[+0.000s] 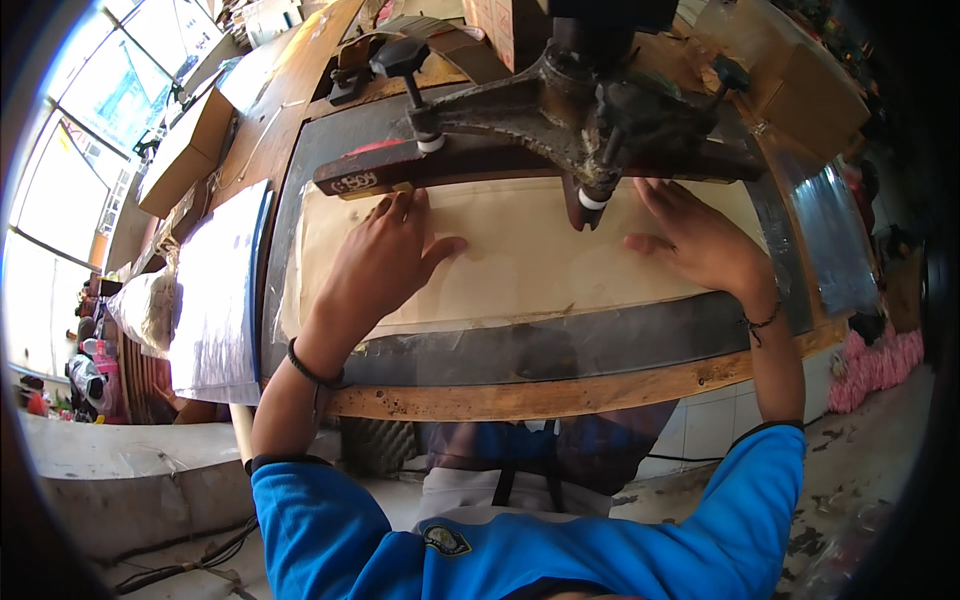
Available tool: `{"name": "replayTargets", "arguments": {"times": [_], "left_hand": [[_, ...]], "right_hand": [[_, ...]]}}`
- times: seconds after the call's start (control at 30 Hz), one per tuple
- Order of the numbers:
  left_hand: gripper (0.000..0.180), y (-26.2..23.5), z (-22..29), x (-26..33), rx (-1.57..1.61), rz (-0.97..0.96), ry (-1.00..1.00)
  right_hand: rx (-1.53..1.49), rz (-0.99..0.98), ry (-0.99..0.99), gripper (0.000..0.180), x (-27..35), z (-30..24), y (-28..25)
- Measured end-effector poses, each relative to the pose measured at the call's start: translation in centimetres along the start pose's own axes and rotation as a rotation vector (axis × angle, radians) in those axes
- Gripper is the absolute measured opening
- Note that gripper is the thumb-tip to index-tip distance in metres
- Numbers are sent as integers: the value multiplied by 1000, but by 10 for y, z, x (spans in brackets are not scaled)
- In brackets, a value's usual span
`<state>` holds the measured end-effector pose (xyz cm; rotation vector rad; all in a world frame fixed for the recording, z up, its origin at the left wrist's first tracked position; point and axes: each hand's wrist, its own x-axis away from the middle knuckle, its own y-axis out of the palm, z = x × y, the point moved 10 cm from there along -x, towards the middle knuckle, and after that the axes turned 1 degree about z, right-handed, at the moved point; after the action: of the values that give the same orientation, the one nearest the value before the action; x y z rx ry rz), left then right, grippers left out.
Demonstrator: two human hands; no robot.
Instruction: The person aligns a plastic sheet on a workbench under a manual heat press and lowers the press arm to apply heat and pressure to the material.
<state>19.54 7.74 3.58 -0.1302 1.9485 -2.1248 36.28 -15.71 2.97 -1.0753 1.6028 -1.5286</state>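
Paper stack (520,260): wide cream sheets lying flat on the dark metal bed (600,345) of a cutting press, their far edge tucked under the press's clamp bar (480,160).
Left hand (385,262): flat on the near-left part of the sheets, palm down, fingers spread and pointing toward the clamp bar; fingertips reach right up to the bar's near edge. It presses, nothing is clasped.
Right hand (700,240): flat on the right part of the sheets, palm down, fingers stretched toward the bar and angled a little inward. It too lies spread out and grasps nothing.
Between the hands: a downward spindle with a white collar (592,200) from the cast-iron press arm (560,110), its tip just above the paper.
Beyond the left fingertips: a black knob (400,55) on a stem rising from the press arm.
Wrists: dark band (312,372) on the left, thin cord bracelet (762,322) on the right; blue sleeves below both.
Nearer than the hands: bare strip of metal bed, then a worn wooden edge (560,395).
Left of the left hand: a pile of pale printed sheets (215,300) beside the bed, and a cardboard box (185,150) farther off.
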Motion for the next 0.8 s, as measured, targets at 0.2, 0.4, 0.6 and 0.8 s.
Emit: {"name": "replayTargets", "arguments": {"times": [0.2,0.4,0.6,0.8], "left_hand": [[83,0,-13,1,-35,26,-13],[89,4,-12,4,-17,-14,11],[105,6,-23,-2,-5,-229,-88],[115,16,-40,-2,33,-329,-76]], "right_hand": [[-24,-4,10,89,3,7,4],[7,-12,3,90,2,6,7],[-21,-25,-28,89,5,1,4],[-29,-66,-10,89,6,-6,1]]}}
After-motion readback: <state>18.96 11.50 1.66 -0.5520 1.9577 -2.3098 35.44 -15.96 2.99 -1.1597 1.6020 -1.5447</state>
